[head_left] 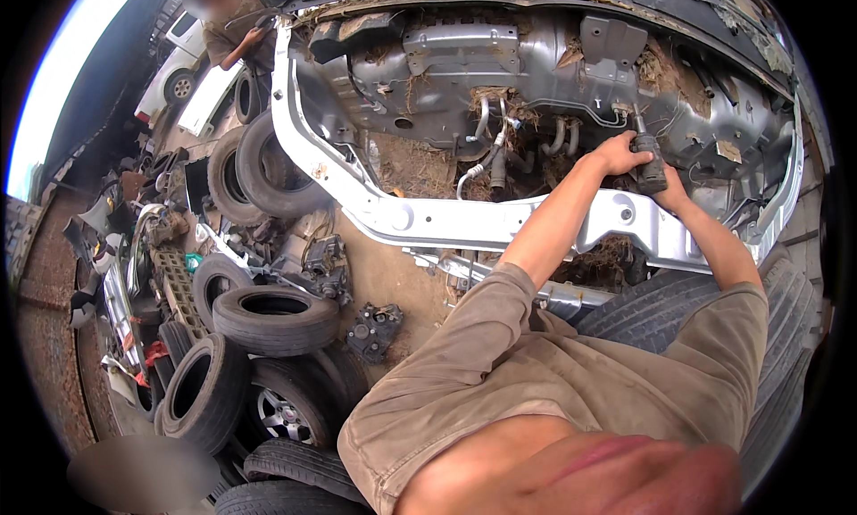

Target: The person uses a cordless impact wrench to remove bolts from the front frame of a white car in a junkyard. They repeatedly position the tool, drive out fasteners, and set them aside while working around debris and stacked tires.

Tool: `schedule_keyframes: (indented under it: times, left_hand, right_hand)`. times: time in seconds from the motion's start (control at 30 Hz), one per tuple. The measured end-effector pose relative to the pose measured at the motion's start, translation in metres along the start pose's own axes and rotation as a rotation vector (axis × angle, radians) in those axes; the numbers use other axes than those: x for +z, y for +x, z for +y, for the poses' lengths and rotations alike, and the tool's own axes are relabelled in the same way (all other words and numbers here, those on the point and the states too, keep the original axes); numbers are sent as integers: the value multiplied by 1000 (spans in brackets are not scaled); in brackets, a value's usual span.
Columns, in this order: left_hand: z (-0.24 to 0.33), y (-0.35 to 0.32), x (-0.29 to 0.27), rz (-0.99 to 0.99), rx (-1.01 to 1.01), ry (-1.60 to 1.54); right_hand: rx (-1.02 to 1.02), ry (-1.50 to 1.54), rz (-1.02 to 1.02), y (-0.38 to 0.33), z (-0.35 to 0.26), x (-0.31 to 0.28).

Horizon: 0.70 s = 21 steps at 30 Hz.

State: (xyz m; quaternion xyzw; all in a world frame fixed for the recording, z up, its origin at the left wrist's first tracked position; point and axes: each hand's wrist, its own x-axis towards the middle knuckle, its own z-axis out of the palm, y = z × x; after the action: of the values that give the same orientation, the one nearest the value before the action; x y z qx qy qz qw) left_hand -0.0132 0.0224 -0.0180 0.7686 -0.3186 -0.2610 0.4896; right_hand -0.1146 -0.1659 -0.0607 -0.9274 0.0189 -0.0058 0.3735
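My right hand (pixel 671 194) is wrapped round the rear of a dark impact wrench (pixel 648 162). Closed on the tool's side is my left hand (pixel 618 153), its fingers partly hidden. A slim metal shaft runs from the wrench toward the grey bulkhead (pixel 544 64) of a stripped car's engine bay; whether its tip touches a fastener I cannot tell. Left of the tool, metal pipes (pixel 558 138) and a hose stick out of the bulkhead. Both forearms reach over the silver front frame rail (pixel 464 222).
Dry grass and dirt (pixel 678 78) cling to the bulkhead. Large tyres (pixel 661 305) lie under my right side. To the left are piled tyres (pixel 277 319), loose engine parts (pixel 373 332) and scrap. Another person (pixel 234 37) stands at the far left, near a white vehicle (pixel 183 64).
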Motion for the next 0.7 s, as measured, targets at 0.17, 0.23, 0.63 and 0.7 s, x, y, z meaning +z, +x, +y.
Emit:
schedule_keyframes:
  times: [0.17, 0.23, 0.63, 0.7]
  left_hand:
    - [-17, 15, 14, 106, 114, -1]
    - [-24, 24, 12, 226, 158, -102]
    - [24, 92, 26, 706, -308, -43]
    - [18, 98, 17, 802, -303, -24]
  right_hand:
    - [6, -120, 52, -4, -10, -5]
    - [-142, -46, 52, -4, -18, -9]
    - [-80, -177, -40, 5, 12, -31]
    - [-216, -101, -56, 14, 6, -27]
